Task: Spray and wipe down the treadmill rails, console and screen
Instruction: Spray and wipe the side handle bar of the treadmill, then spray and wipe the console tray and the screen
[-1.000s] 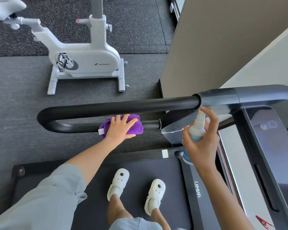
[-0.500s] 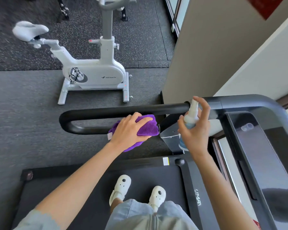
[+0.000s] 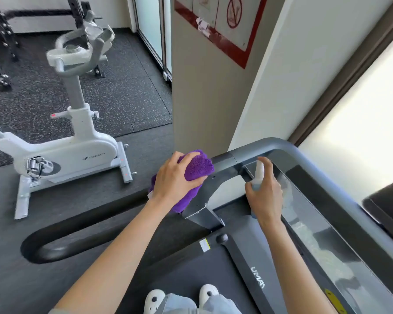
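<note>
The treadmill fills the lower right, its belt under the person's white shoes, its glossy console running along the right beside a bright window. A white exercise bike stands well apart on the dark floor to the left. The treadmill's looped left rail sweeps from the lower left up to the grey corner where it joins the console frame. There the left hand is curled over a bunched purple cloth and presses it onto the rail's upper end, probably so the wipe carries on from rail to console without a new grip. The right hand is wrapped round a small spray bottle, forefinger hooked over the nozzle top and the nozzle turned toward the console's near end, seemingly ready to wet that surface ahead of the cloth. A pale haze beside the bottle may be mist or only a reflection; the blur makes it hard to tell. The screen looks as yet unwiped.
</note>
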